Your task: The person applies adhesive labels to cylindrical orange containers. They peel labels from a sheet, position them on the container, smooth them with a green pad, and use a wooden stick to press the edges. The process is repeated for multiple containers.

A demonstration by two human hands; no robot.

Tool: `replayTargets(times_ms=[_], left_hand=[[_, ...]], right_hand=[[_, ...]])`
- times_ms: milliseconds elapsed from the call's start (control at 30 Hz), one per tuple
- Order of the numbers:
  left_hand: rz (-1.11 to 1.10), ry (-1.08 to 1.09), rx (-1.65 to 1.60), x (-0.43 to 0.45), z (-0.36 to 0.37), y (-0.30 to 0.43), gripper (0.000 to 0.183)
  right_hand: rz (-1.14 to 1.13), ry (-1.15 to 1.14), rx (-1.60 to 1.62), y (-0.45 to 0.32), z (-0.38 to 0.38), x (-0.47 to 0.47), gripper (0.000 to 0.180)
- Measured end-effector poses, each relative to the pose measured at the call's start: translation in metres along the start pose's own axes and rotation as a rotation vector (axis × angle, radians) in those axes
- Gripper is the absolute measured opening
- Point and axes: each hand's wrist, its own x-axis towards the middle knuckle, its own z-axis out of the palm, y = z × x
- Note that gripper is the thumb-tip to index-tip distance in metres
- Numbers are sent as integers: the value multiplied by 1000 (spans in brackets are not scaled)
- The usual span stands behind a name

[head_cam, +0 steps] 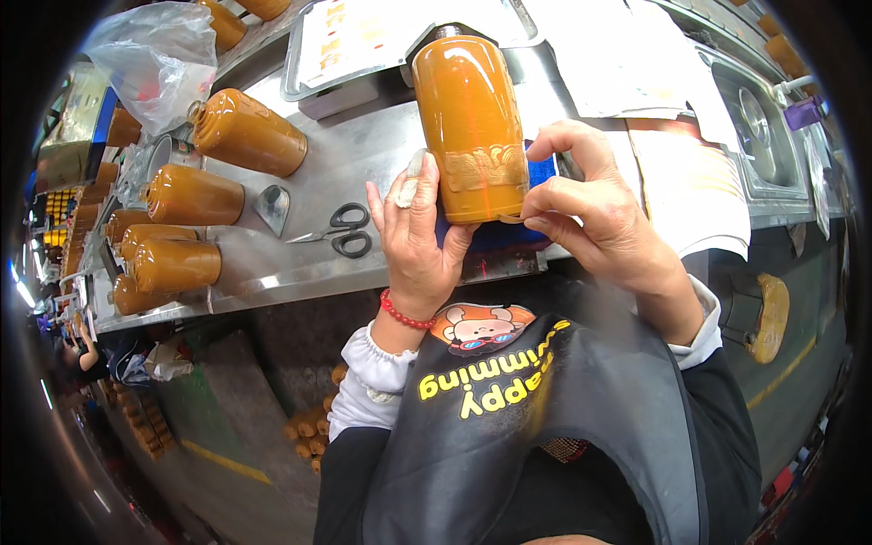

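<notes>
A glossy amber-brown bottle lies tilted before me, its threaded neck away and its base towards me. Around its lower part runs a gold band with a raised pattern, crossed by a thin red line of light. My left hand steadies the bottle, fingers along its left side and thumb by the base; one finger wears a white wrapping. At the base's right edge, my right hand pinches the end of a thin brownish strip between thumb and forefinger. Blue material shows beneath the bottle.
Black-handled scissors and a small metal piece lie left on the steel bench. Several similar bottles stand farther left, near a plastic bag. A metal tray sits behind; white sheets and a sink are right.
</notes>
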Motion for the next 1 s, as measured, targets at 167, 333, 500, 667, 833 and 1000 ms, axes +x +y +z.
replayTargets(times_ms=[167,333,500,667,833,1000], left_hand=[[44,20,-206,10,-19,21,59],[16,-23,-269,22,-29,46,17],[-19,-15,-157,20,-28,44,14],[-93,70,-113,18,-22,41,15],[-286,43,-234,14,-23,35,15],[-242,86,-377,9,-15,27,14]], right_hand=[[-26,9,-18,-5,-2,2,18],[-111,52,-62,-9,3,7,18],[0,21,-62,-4,12,0,18],[-1,104,-40,8,23,-2,17],[75,78,-19,9,22,-3,17],[97,88,10,9,23,-4,18]])
